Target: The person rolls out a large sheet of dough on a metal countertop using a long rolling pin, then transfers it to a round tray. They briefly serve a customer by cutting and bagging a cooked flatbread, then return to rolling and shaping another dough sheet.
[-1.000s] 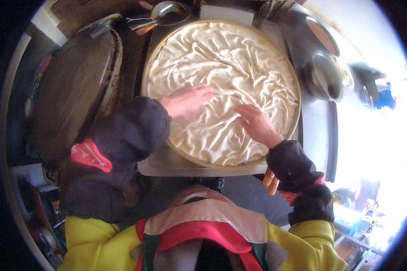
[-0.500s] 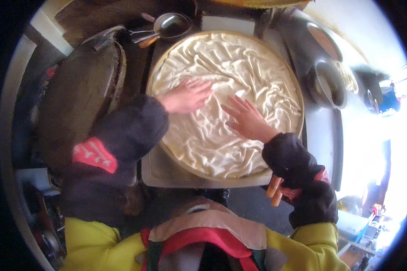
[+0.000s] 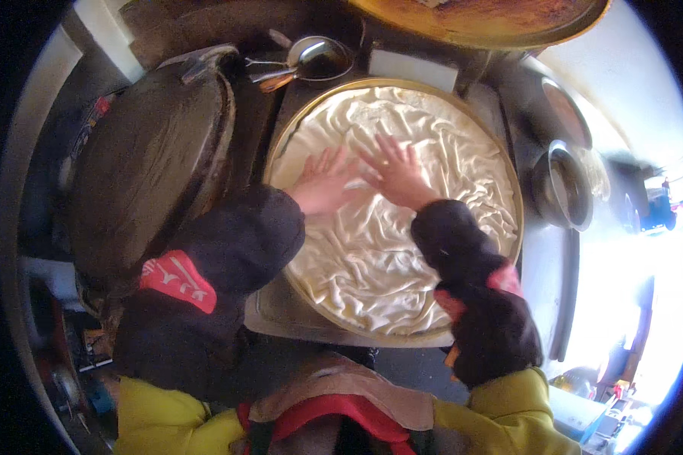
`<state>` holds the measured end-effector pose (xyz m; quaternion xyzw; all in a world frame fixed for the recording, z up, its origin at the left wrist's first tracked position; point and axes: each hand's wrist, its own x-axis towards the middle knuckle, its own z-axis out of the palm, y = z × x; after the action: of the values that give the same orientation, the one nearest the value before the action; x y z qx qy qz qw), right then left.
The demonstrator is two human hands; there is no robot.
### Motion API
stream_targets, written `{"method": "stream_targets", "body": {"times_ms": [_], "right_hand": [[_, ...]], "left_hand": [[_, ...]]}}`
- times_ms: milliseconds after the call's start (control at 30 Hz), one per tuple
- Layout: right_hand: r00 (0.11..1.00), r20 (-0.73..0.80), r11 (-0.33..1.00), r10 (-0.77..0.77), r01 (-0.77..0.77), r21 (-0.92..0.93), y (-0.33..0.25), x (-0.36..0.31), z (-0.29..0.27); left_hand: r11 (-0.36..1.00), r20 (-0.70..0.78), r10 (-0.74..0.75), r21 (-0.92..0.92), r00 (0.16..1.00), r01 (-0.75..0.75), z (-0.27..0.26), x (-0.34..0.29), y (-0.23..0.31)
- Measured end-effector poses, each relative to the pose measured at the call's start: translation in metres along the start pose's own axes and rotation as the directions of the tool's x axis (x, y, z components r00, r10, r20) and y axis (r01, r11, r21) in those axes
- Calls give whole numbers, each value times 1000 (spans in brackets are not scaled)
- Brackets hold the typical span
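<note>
A large round pan [image 3: 517, 227] lies in front of me, filled with a thin sheet of pale dough [image 3: 379, 262] gathered into wrinkles and folds. Over its left-middle part is my left hand [image 3: 325, 182], fingers spread and slightly smeared by motion. My right hand [image 3: 397, 173] is beside it, palm down with the fingers apart, its tips near the left fingertips. Both hands are at the dough surface and hold nothing. Whether the palms press on it or just skim it, I cannot tell. Dark sleeve covers reach down to both wrists.
To the left stands a big round dark griddle or lid [image 3: 148, 171]. Behind the pan are a small pan with dark liquid [image 3: 322, 59] and a wooden-handled utensil [image 3: 275, 82]. Metal bowls [image 3: 565, 186] line the right-hand counter. Another large round pan [image 3: 486, 23] shows at the far edge.
My right hand has moved left and away from me, closer to the left hand. The left hand's fingers have spread. The whole view has shifted, so the pan appears lower.
</note>
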<state>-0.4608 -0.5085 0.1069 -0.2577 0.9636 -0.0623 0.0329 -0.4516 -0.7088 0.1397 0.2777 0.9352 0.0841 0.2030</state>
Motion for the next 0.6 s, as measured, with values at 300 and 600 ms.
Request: {"method": "stream_targets", "body": {"times_ms": [300,600], "right_hand": [[963,22,963,270,-270,-28,65,-47,-35],[964,92,897,251,-195,-396,166,-157,-16]], "left_hand": [[994,-2,17,109,1000,-17,-10,18,-16],[919,189,226,283,956,-274,-1,100,65]]}}
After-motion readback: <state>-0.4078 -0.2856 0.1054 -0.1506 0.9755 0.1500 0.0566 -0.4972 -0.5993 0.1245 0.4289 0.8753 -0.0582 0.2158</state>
